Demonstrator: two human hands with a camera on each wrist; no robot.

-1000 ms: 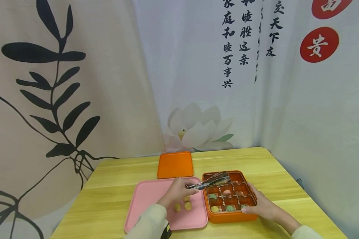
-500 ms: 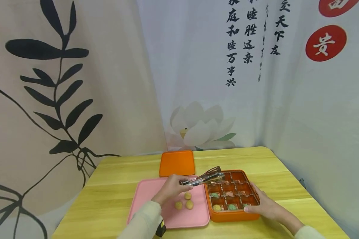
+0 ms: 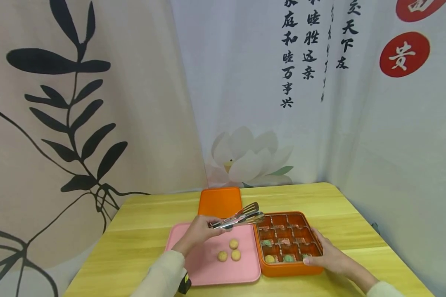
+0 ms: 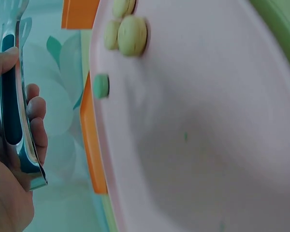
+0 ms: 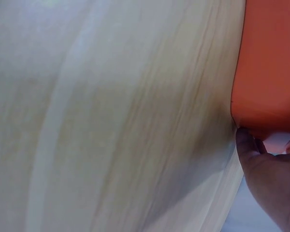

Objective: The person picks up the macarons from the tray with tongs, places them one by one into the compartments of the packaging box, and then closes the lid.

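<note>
My left hand (image 3: 198, 233) grips metal food tongs (image 3: 239, 218) by the handle, above the back of the pink tray (image 3: 208, 274). The tongs point right, and their tips are spread with nothing between them. Three yellow macarons (image 3: 233, 255) lie grouped on the tray, and the left wrist view also has a green macaron (image 4: 101, 86) near the tray's edge. To the right stands an orange divided box (image 3: 290, 270) with several macarons in its compartments. My right hand (image 3: 328, 255) holds its front right corner, thumb in front and fingers along the side.
An orange lid (image 3: 220, 203) lies flat behind the tray. Tray and box stand close side by side on a yellow wood-grain table (image 3: 134, 239). A printed curtain (image 3: 152, 103) hangs behind the table. Small green crumbs (image 4: 186, 137) dot the tray.
My left hand has carried the tongs leftward from over the box to over the tray. The right hand keeps its place at the box. The head view has shifted slightly.
</note>
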